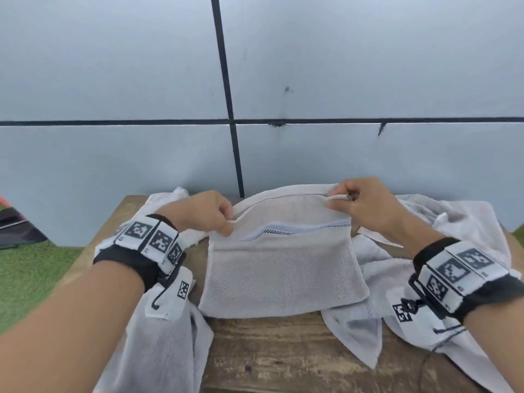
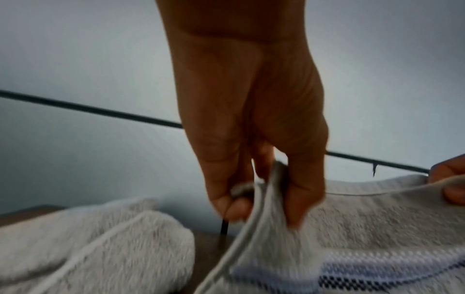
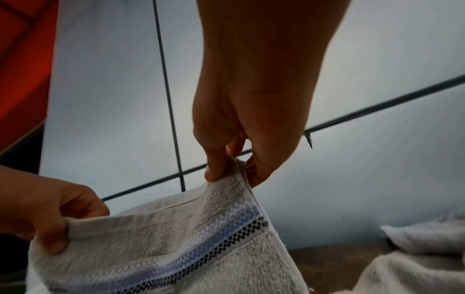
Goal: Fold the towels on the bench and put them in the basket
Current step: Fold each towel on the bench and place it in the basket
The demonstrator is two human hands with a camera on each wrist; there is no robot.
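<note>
The person is working through the folding step on one grey towel [image 1: 283,268], which is lying in the middle of the wooden table [image 1: 269,350] with its far edge raised off the surface. The left hand [image 1: 204,211] is pinching the towel's left corner, fingers [image 2: 304,199] clamped on the doubled hem, while the right hand [image 1: 365,202] is pinching the right corner between thumb and fingers [image 3: 214,169]. A blue and black woven stripe [image 1: 295,229] is showing just under the lifted edge. Other unfolded towels are lying on both sides, one at the left [image 1: 164,350] and a heap at the right [image 1: 453,222]. No basket is showing in any view. The next move probably calls for carrying both corners together toward the near edge, keeping them level so the hems line up.
</note>
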